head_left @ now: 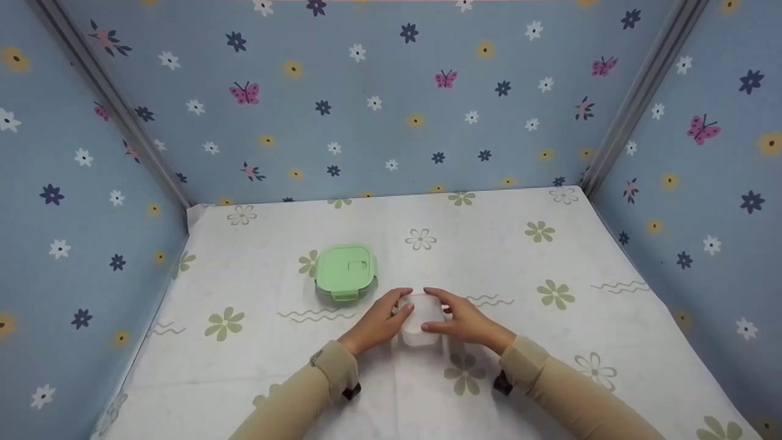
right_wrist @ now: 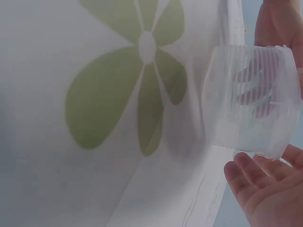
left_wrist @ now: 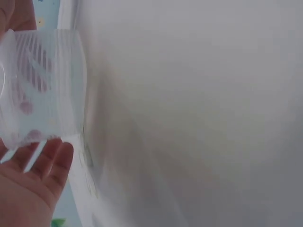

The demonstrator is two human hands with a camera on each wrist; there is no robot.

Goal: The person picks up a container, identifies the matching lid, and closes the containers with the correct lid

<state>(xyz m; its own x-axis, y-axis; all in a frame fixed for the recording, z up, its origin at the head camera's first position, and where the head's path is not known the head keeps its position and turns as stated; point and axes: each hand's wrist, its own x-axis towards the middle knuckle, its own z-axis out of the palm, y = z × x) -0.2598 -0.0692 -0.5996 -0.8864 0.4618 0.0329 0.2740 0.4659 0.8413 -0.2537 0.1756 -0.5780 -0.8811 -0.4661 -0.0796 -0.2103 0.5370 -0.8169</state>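
Clear ribbed plastic container (head_left: 420,319) upright on tablecloth.

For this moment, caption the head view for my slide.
Both hands, left and right, grip a clear box beside a green lid.

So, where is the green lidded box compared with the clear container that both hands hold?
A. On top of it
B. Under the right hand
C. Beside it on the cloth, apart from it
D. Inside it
C: the green lidded box sits on the cloth, apart from the clear container, which is held between the left hand and the right hand.
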